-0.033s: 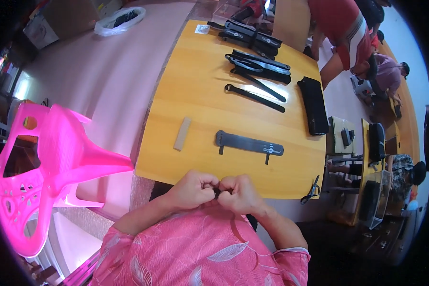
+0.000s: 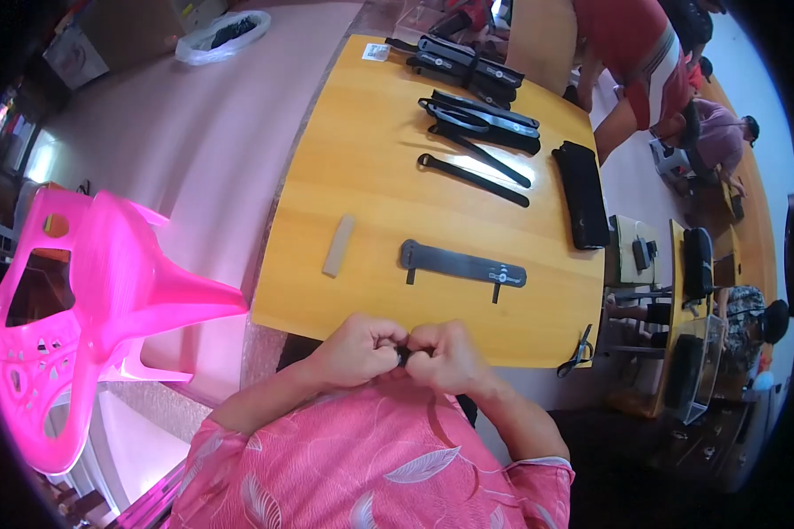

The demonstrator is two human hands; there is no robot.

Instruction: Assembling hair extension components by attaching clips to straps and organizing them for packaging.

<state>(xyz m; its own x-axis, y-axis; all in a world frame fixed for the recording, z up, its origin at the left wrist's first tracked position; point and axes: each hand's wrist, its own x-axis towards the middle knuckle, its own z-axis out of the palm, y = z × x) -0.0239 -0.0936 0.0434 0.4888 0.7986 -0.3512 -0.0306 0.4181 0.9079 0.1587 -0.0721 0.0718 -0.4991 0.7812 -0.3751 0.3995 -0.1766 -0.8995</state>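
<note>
Just over the near edge of the wooden table (image 2: 379,185), my left hand (image 2: 362,351) and my right hand (image 2: 447,357) meet knuckle to knuckle. Both are closed in a pinch on a small black piece (image 2: 403,354); only a sliver of it shows between the fingers, so its kind is hidden. Beyond them lies a flat dark grey strap (image 2: 459,263) with a rounded, holed left end and two short black tabs hanging from its lower edge. To its left is a narrow tan strip (image 2: 338,245).
Farther back lie loose black straps (image 2: 475,181), a stack of folded straps (image 2: 485,123) and a tied bundle (image 2: 463,69). A black pouch (image 2: 580,196) lies along the right edge, a thin black looped item (image 2: 577,353) at the near-right corner. A pink plastic chair (image 2: 119,282) stands left; other people are beyond.
</note>
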